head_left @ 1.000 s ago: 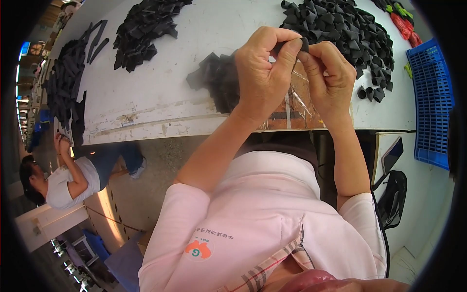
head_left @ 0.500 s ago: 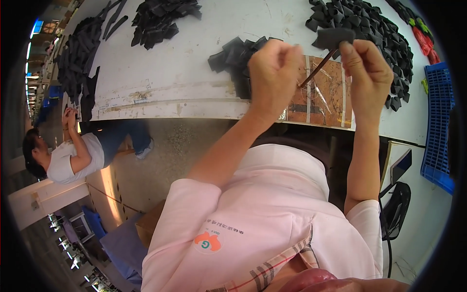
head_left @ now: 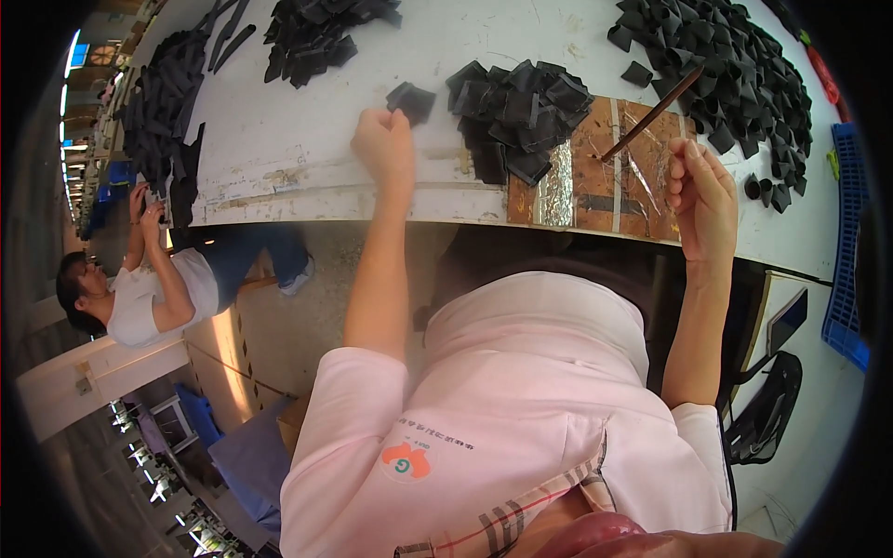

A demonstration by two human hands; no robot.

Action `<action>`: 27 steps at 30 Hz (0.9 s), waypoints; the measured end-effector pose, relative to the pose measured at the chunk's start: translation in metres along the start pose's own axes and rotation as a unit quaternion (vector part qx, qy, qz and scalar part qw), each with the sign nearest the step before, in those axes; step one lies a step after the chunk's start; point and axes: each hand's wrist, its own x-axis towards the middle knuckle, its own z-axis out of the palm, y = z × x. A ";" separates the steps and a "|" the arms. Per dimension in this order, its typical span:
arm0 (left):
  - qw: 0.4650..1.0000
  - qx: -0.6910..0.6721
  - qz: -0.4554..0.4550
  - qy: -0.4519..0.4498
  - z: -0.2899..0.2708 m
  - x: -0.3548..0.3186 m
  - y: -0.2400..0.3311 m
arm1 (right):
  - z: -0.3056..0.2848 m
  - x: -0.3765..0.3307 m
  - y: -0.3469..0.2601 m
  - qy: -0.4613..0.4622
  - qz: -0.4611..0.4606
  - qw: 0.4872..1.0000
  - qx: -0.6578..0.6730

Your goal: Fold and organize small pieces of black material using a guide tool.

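My left hand (head_left: 384, 153) pinches a flat black fabric piece (head_left: 412, 104) by its near edge, over the white table left of a pile of similar flat black pieces (head_left: 521, 112). My right hand (head_left: 704, 191) hovers by the right edge of a brown taped board (head_left: 586, 191). Its fingers are curled in and no object shows in them. Slanting up from the board is a thin dark brown stick (head_left: 651, 114), apart from both hands. Beyond my right hand lies a large heap of folded black pieces (head_left: 730, 79), with one loose folded piece (head_left: 637, 74) at its left side.
More black pieces (head_left: 321, 37) and a heap of long black strips (head_left: 163, 112) occupy the far left of the white table (head_left: 279, 139). A co-worker (head_left: 153, 288) stands at the left end, hands at the strips. At right is a blue plastic crate (head_left: 845, 260).
My left hand has moved left from the board and now holds a flat piece. My right hand has come down and away from the stick, and the black piece it held is gone from it.
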 end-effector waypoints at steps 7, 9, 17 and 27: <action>0.967 -0.123 0.214 0.058 0.000 -0.031 0.053 | 0.023 -0.021 0.017 -0.059 0.032 0.986 -0.150; 0.947 -0.113 0.300 0.017 0.018 -0.041 0.059 | 0.025 -0.023 0.023 -0.094 0.034 0.981 -0.164; 0.947 -0.131 0.277 -0.100 0.029 -0.053 0.063 | 0.015 -0.025 0.028 -0.096 0.033 0.977 -0.190; 0.718 -0.533 -0.235 -0.382 -0.024 -0.063 0.124 | 0.028 -0.029 0.025 -0.059 -0.001 0.990 -0.130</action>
